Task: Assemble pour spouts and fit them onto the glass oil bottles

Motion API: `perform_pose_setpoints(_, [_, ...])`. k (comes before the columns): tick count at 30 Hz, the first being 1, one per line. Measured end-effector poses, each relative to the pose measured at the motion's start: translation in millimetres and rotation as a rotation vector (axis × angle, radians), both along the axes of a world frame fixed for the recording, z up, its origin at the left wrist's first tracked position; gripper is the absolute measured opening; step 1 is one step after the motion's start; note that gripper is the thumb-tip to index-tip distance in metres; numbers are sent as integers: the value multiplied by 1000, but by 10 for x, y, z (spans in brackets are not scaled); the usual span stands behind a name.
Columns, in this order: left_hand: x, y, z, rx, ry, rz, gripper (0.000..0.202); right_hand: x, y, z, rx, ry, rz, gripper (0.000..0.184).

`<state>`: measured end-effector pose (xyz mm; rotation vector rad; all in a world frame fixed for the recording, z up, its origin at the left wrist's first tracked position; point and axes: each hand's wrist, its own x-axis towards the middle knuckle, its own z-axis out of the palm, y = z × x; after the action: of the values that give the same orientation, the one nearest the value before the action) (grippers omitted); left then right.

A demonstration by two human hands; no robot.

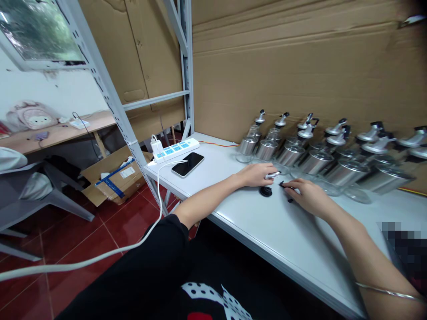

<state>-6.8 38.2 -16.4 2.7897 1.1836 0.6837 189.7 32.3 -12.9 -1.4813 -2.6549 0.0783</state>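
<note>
My left hand (256, 175) is closed around a small silver pourer spout (271, 175), whose tip points right. Facing it, my right hand (310, 196) pinches a small black piece (282, 183), perhaps a cap, between thumb and fingertips. The two hands are a short gap apart, low over the grey-white tabletop (240, 218). On the table just below my left hand lies a round black ribbed stopper (266, 191). Another small black piece (290, 200) rests under my right hand, partly hidden.
Glass bottles (290, 153) with steel sleeves and silver pourers stand in rows behind my hands. To the left are a phone (188, 164), a white power strip (176, 149) and a white cable (159, 191). A metal shelf post (113, 102) rises at the table's left end.
</note>
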Motion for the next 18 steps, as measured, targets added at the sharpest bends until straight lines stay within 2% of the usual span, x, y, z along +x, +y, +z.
perform_pose_setpoints(8, [-28, -7, 22, 2, -11, 1, 12, 22, 36, -82, 71, 57, 28, 31])
perform_pose_setpoints(18, [-50, 40, 10, 25, -80, 1, 10, 72, 3, 33, 18, 52, -72, 30])
